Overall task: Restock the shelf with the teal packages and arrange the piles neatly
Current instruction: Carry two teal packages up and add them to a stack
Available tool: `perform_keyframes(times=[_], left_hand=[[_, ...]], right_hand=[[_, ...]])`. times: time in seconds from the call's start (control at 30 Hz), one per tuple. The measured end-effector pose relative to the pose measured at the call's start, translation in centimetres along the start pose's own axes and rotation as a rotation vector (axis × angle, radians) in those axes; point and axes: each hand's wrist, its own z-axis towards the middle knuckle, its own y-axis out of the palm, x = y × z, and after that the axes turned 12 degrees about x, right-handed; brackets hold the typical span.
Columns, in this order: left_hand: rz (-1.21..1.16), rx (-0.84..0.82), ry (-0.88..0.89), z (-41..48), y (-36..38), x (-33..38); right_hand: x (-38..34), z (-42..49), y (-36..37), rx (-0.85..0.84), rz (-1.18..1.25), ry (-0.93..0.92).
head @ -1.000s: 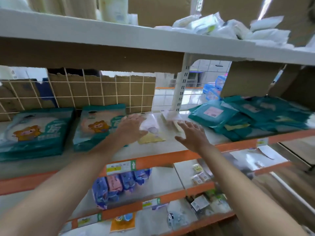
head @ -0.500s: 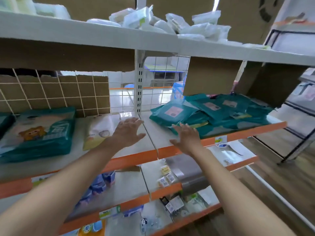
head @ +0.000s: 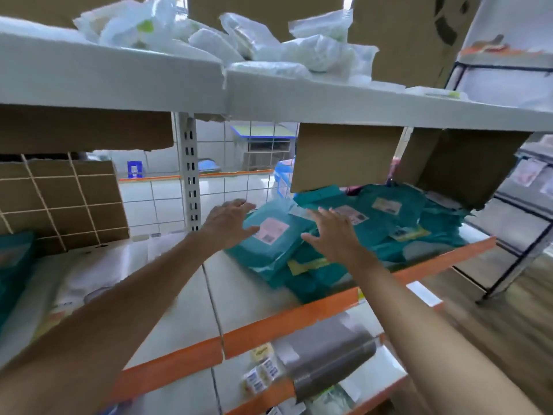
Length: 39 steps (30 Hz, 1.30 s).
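Observation:
A loose heap of teal packages (head: pixel 386 226) with pale labels lies on the right half of the white shelf (head: pixel 248 295) with an orange front edge. The nearest teal package (head: pixel 269 247) sits at the heap's left end. My left hand (head: pixel 229 223) reaches over that package's left edge, fingers spread and straight. My right hand (head: pixel 335 235) hovers flat over the middle of the heap, fingers extended. Neither hand holds anything.
A cardboard box (head: pixel 344 157) hangs low over the heap. White plastic packs (head: pixel 269 40) crowd the upper shelf. A white upright post (head: pixel 190 172) and wire grid stand behind. Larger teal bags (head: pixel 15 265) lie at far left. Small goods fill the lower shelves (head: pixel 314 369).
The view has swung right and closer. Both hands moved from the bare shelf onto the teal heap; the left hand left the pale flat pack behind.

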Motion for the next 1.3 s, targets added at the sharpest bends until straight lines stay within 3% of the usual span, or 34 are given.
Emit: perform_keyframes(times=[0.6, 0.9, 1.13, 1.3], left_hand=[[-0.056, -0.063, -0.108, 9.0, 8.2, 3.4], [-0.124, 0.001, -0.463, 14.4, 12.7, 11.0], [-0.17, 0.139, -0.782, 15.0, 14.9, 13.9], [0.052, 0.186, -0.928, 14.6, 14.7, 16.6]], right_hand=[[10.8, 10.1, 4.1, -0.025, 0.092, -0.043], [24.2, 13.3, 4.5, -0.028, 0.12, -0.076], [33.6, 14.1, 6.6, -0.044, 0.12, 0.093], [38.3, 13.9, 6.9, 0.028, 0.216, 0.31]])
